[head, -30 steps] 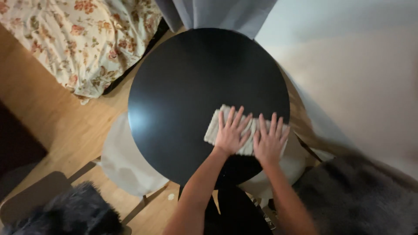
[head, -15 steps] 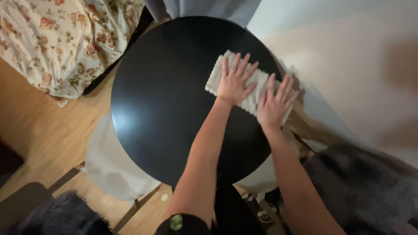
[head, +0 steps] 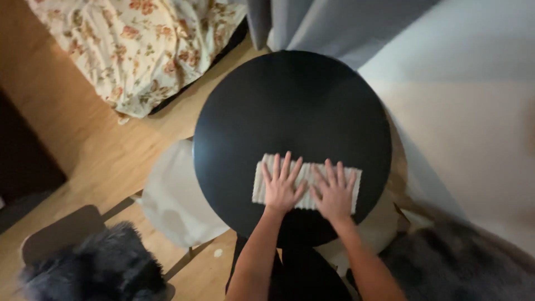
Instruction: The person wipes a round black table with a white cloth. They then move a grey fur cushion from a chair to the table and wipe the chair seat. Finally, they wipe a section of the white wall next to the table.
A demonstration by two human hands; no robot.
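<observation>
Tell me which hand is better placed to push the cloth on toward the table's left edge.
Left, probably. The left hand lies flat on the cloth's left half, nearer that edge of the table. The right hand presses the right half, farther away.

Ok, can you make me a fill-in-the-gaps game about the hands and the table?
1. Both hands press flat on a pale ribbed ____.
2. The left hand and right hand have their fingers ____.
3. The round black table stands on a ____ floor.
Missing words: cloth; spread; wooden.
</observation>
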